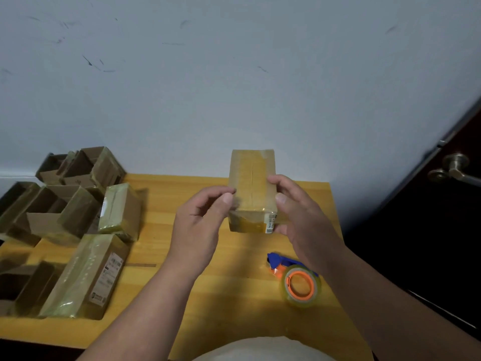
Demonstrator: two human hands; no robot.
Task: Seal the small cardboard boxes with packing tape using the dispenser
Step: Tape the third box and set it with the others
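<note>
A taped cardboard box (pixel 252 190) held up between both hands above the wooden table (pixel 182 295), tape dispenser (pixel 292 276) lying idle below.

The right hand (pixel 303 217) grips the box's right side, thumb on the top face; the left hand (pixel 201 222) pinches at its left edge with thumb and curled fingers, perhaps pressing tape down, though I cannot tell whether it grasps loose tape or the box itself. The risk I see: a pinched tape end could wrinkle or lift off, leaving the seam loose, and the one-sided hold could let the box tip. The dispenser sits near the table's right edge, under the right forearm, where a sweep could knock it off. Open and sealed boxes (pixel 78 230) crowd the left; free room lies in the middle, beneath the hands.
</note>
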